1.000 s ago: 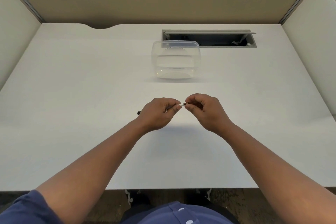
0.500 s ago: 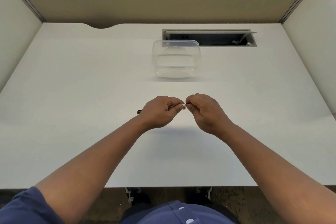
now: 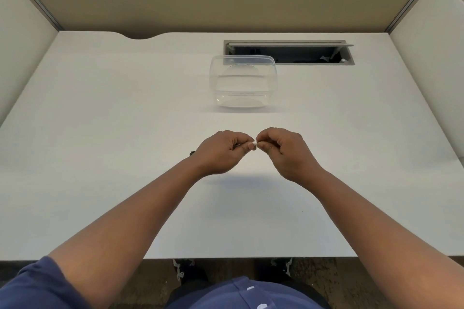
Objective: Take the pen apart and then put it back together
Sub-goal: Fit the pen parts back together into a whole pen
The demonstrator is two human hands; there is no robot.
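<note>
Pen [image 3: 254, 143]: gripped between my left hand [image 3: 222, 152] and right hand [image 3: 286, 152], fingers of both closed on it, above the counter [image 3: 100, 133]. Mostly hidden by my hands. Beyond: clear tub [image 3: 243, 81], cable hatch [image 3: 288, 52] behind.

We see two bare forearms running up from the lower corners of the frame to the left hand [image 3: 222, 152] and right hand [image 3: 288, 154] near the middle, with nothing worn on wrists or fingers that we can make out. At the lower left, a short dark blue sleeve [image 3: 37, 286] covers our upper arm. Along the bottom centre, the same blue shirt front [image 3: 238, 295] shows two small white buttons [image 3: 262, 306].
</note>
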